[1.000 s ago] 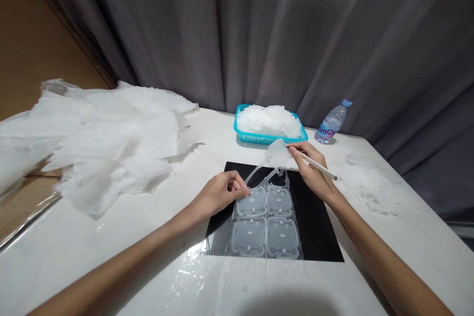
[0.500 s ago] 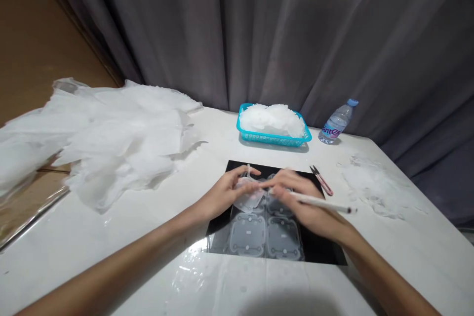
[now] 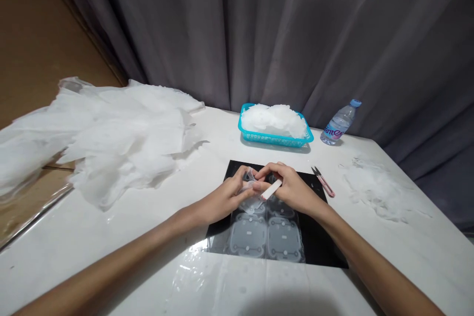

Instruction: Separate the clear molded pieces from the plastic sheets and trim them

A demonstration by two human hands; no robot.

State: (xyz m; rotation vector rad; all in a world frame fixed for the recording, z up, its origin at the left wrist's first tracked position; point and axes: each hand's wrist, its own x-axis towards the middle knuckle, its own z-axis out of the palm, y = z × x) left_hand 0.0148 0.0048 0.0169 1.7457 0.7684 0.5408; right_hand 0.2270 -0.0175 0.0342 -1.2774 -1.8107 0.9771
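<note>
My left hand pinches a thin translucent plastic piece above the black mat. Fingers of my right hand meet its upper edge close to the left fingertips. Tucked in the right hand is a slim white stick-like tool, its reddish end pointing down and left; its other end is hidden. Under both hands lies a translucent moulded sheet with rounded square shapes, its upper part partly covered by my fingers.
A blue basket of white pieces stands at the back, beside a tilted-looking water bottle. Pink-handled thread snips lie right of the mat. Clear scraps are farther right; a large pile of white sheets covers the left.
The white tool has swung round in my right hand, from pointing right to pointing down-left. My right fingers have curled in to the plastic piece; my left hand stays nearly in place.
</note>
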